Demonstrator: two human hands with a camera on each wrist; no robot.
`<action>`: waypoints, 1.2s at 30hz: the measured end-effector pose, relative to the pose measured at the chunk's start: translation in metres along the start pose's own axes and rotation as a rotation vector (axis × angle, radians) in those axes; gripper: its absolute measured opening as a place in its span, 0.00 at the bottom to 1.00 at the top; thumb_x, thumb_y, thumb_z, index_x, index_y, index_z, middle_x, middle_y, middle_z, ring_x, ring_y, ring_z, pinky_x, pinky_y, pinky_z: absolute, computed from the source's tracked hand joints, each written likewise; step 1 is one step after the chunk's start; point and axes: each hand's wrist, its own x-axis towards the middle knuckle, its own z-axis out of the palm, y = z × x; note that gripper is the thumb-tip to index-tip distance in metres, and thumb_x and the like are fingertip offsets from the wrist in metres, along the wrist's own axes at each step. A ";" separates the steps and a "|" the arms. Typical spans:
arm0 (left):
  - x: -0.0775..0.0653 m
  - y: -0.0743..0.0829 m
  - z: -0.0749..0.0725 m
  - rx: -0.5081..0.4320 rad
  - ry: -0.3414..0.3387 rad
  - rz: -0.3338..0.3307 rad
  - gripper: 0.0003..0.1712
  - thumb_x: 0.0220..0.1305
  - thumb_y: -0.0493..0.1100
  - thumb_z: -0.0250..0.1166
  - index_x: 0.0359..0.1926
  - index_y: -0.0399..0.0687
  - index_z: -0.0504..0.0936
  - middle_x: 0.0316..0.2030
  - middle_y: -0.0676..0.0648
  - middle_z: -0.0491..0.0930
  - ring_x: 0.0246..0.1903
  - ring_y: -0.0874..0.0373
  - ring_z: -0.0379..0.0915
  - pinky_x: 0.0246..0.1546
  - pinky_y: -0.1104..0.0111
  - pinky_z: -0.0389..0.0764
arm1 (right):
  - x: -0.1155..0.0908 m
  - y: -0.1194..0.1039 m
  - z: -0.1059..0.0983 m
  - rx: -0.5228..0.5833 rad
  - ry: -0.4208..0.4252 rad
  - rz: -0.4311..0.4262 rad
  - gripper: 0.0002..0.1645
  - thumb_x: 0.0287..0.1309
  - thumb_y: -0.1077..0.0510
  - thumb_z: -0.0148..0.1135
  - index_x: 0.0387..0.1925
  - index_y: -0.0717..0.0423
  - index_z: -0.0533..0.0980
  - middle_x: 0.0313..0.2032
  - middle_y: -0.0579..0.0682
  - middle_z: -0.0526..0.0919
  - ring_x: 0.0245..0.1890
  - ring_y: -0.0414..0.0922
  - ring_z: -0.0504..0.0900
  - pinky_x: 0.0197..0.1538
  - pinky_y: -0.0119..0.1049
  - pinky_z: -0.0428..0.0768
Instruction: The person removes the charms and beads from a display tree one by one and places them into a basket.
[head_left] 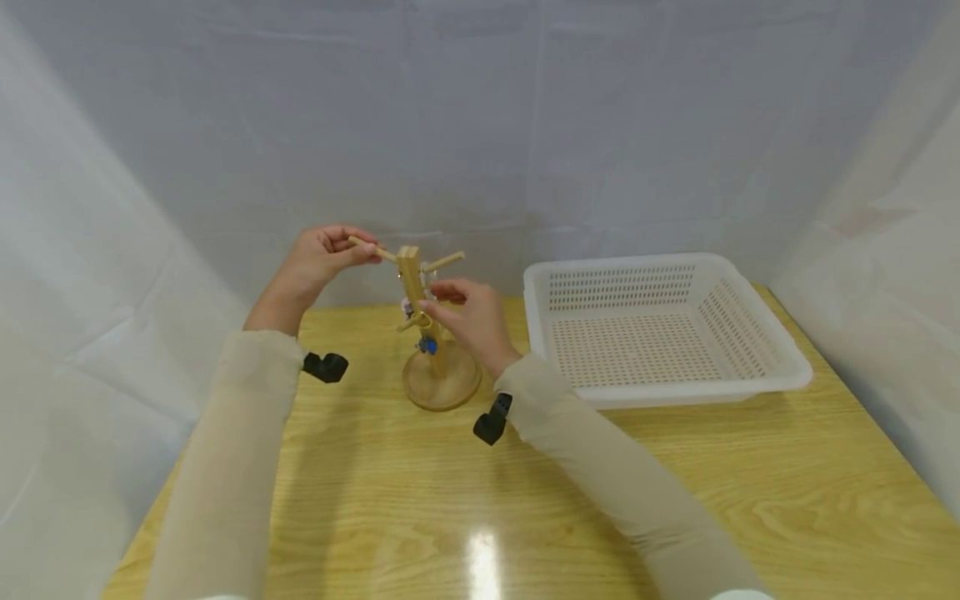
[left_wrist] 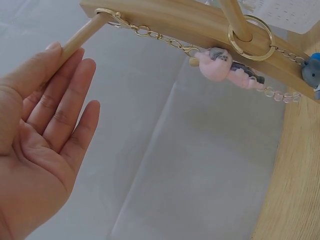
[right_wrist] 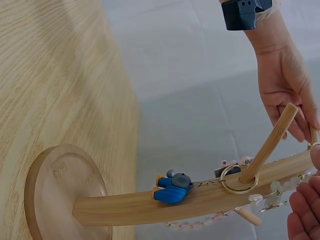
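My left hand [head_left: 318, 262] pinches the end of an upper peg [left_wrist: 79, 42] on a wooden peg stand [head_left: 410, 272] between thumb and forefinger; the other fingers stretch out below. A gold clasp and chain [left_wrist: 155, 35] hang at the root of that peg, leading to a pink and grey figure charm [left_wrist: 216, 66]. My right hand [head_left: 480, 321] is at the right side of the post, fingers loosely bent, beside clear beads [right_wrist: 275, 192]. A gold ring [right_wrist: 223, 185] encircles a lower peg, with a blue and grey figure charm [right_wrist: 172, 190] hanging from it.
A white perforated plastic basket [head_left: 660, 393] stands on the wooden table [head_left: 420, 500] to the right of the stand. The stand's round base [head_left: 442, 392] rests on the table. Pale cloth [head_left: 480, 125] hangs behind and on both sides.
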 end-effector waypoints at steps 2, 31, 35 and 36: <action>0.000 -0.001 0.000 0.004 0.000 0.001 0.09 0.61 0.45 0.64 0.40 0.46 0.83 0.33 0.57 0.85 0.37 0.63 0.81 0.62 0.56 0.67 | 0.001 0.001 0.001 0.000 0.000 -0.003 0.17 0.53 0.58 0.70 0.44 0.62 0.81 0.41 0.55 0.85 0.41 0.48 0.83 0.49 0.40 0.81; -0.002 0.000 0.001 -0.030 -0.015 0.006 0.07 0.62 0.43 0.63 0.39 0.47 0.83 0.32 0.56 0.85 0.38 0.63 0.80 0.58 0.67 0.72 | -0.001 0.000 -0.002 0.201 0.067 0.100 0.11 0.53 0.60 0.69 0.37 0.63 0.83 0.34 0.56 0.86 0.31 0.44 0.83 0.36 0.29 0.82; -0.001 0.001 0.001 -0.050 -0.014 -0.013 0.07 0.62 0.43 0.64 0.39 0.46 0.83 0.33 0.56 0.85 0.39 0.63 0.80 0.64 0.58 0.65 | -0.002 0.000 -0.005 0.203 0.076 0.110 0.10 0.54 0.61 0.68 0.37 0.63 0.83 0.34 0.55 0.86 0.32 0.43 0.83 0.36 0.29 0.82; -0.001 0.001 0.001 -0.053 -0.014 -0.018 0.07 0.61 0.43 0.64 0.39 0.46 0.83 0.33 0.56 0.85 0.39 0.63 0.80 0.65 0.56 0.63 | -0.002 0.000 -0.005 0.202 0.078 0.110 0.10 0.54 0.61 0.68 0.37 0.64 0.83 0.34 0.55 0.86 0.32 0.43 0.83 0.36 0.29 0.82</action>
